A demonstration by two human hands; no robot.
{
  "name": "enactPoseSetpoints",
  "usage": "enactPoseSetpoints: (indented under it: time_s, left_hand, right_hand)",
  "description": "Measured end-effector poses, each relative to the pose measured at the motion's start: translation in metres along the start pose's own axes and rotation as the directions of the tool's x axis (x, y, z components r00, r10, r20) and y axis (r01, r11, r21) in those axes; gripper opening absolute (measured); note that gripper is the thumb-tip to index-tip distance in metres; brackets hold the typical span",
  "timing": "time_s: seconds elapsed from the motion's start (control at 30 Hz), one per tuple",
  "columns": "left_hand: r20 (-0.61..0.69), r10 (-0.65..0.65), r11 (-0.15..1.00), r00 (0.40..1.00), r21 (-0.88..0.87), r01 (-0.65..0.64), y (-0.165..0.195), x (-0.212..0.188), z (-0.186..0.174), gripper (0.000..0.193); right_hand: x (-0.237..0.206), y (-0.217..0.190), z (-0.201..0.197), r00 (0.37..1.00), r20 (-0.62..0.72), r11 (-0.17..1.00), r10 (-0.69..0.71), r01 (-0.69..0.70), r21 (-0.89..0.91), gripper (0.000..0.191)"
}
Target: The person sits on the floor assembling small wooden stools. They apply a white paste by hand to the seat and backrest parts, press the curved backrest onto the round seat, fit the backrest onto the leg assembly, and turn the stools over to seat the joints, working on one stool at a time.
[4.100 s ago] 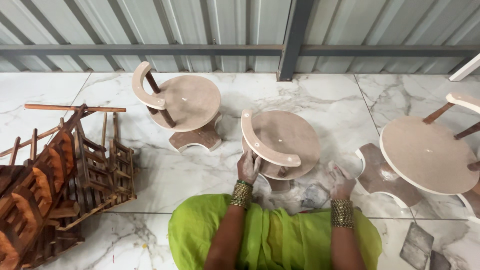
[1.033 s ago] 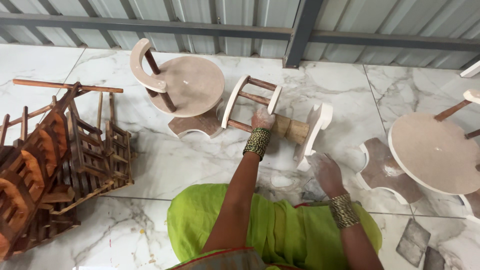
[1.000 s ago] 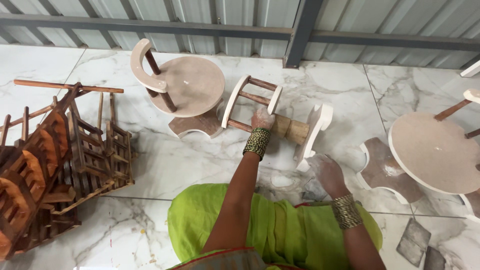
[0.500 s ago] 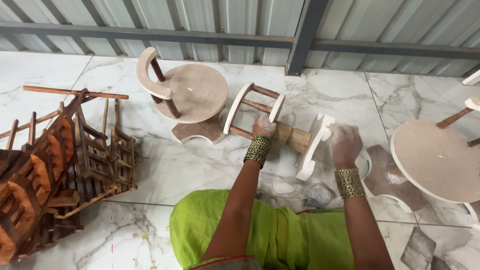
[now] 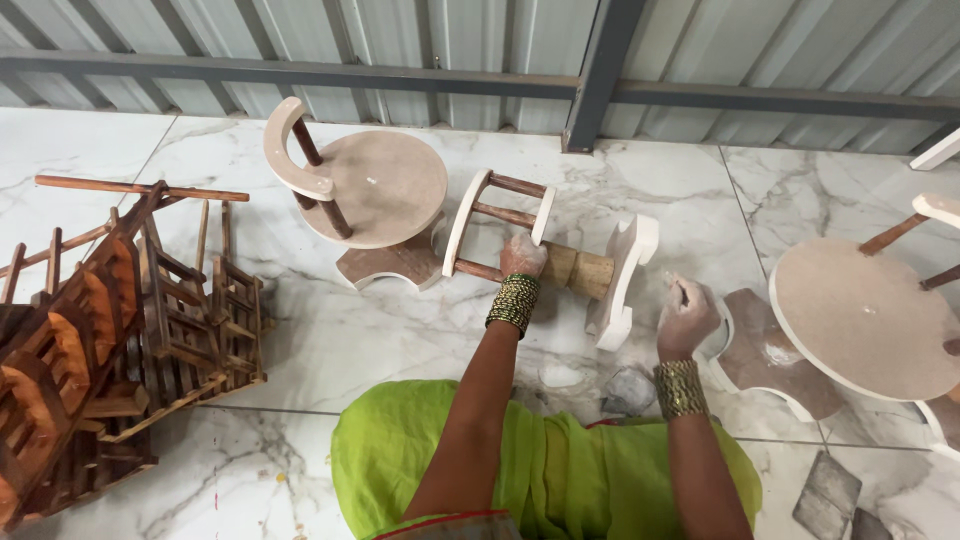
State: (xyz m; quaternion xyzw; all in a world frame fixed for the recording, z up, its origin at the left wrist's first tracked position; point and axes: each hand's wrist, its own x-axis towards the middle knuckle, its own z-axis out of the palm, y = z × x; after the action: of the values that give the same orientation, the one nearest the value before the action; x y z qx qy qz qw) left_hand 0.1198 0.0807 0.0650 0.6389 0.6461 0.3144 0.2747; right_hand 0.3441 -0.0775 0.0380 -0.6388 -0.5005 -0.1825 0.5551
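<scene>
Now | left hand [image 5: 522, 256] grasps toppled stool [image 5: 545, 255] | right hand [image 5: 685, 318] clenched, contents hidden

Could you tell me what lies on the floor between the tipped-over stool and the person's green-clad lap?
In the head view, between the tipped-over stool and the lap is marble floor with a crumpled grey scrap and a pale smear.

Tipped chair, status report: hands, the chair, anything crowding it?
Left hand grips lower rung of tipped chair. Right hand closed, off the chair, beside its base. Upright chair close on the left, apart.
</scene>
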Motion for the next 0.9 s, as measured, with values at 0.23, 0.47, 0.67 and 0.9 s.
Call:
enactPoseSetpoints:
  time_s: [0.23,0.47,0.67,0.9]
  left_hand:
    - [-0.032,0.021,0.999,0.999,-0.025,-0.022,0.000,-0.001,-0.001,0.027]
    - [-0.047,0.021,0.999,0.999,-0.042,-0.023,-0.004,-0.003,0.000,0.026]
    - [-0.038,0.039,0.998,0.999,-0.046,-0.040,-0.005,-0.006,-0.004,0.028]
    - [0.025,0.015,0.999,1.000,-0.052,-0.014,-0.006,-0.007,-0.014,0.030]
  right_hand:
    - [-0.002,-0.015,0.047,0.999,0.048,0.990,0.016,-0.009,-0.143,0.004]
    - [0.030,0.008,0.022,0.981,0.036,0.972,0.193,-0.186,-0.144,0.015]
    - [0.000,-0.009,0.036,0.938,0.290,0.903,0.191,-0.052,-0.426,0.016]
    - [0.011,0.007,0.016,0.956,0.154,0.953,0.248,-0.212,-0.214,0.022]
